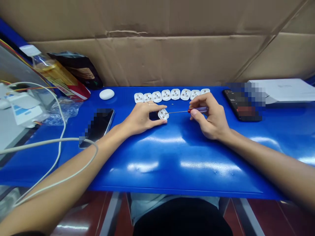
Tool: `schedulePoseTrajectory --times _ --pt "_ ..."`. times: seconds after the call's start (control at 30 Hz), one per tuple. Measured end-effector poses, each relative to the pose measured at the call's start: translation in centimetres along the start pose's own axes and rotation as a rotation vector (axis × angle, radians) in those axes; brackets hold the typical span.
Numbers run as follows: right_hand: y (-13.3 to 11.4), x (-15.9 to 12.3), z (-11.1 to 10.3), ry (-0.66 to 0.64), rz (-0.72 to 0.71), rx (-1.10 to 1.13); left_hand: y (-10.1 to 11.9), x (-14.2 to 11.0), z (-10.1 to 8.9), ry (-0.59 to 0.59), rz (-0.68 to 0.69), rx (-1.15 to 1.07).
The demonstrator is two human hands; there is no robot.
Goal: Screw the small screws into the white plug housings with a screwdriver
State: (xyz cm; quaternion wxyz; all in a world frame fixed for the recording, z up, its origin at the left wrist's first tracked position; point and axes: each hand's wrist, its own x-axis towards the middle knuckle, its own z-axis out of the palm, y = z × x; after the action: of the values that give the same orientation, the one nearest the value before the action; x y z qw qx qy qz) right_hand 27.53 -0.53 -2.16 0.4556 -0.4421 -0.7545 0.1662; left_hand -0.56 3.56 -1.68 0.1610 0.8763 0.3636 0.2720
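Observation:
Between the thumb and fingers of my left hand (141, 118) is a small white plastic plug housing (162, 114) with metal screw terminals inside. My right hand (211, 116) grips a screwdriver (179, 112) by its clear purplish handle with a red collar. The thin shaft points left, and its tip meets the inside of the housing. Behind both hands, a row of several similar white housings (166, 95) lies along the back of the blue table (157, 164). A tiny light-coloured bit (172, 104) rests on the surface just in front of that row.
At left are a phone (98, 126), a white oval object (106, 94), a tilted bottle (59, 73), crumpled clear plastic (61, 109) and a looping white cable (64, 114) crossing my left forearm. A black phone (242, 105) and white box (283, 90) lie at right. Cardboard (172, 59) stands behind.

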Motion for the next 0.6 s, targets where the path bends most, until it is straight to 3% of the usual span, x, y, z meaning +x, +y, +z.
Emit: schedulePoseTrajectory --times 0.6 --pt "0.63 -0.14 -0.04 -0.033 0.048 0.047 0.17 -0.01 -0.09 -0.005 -0.005 0.024"
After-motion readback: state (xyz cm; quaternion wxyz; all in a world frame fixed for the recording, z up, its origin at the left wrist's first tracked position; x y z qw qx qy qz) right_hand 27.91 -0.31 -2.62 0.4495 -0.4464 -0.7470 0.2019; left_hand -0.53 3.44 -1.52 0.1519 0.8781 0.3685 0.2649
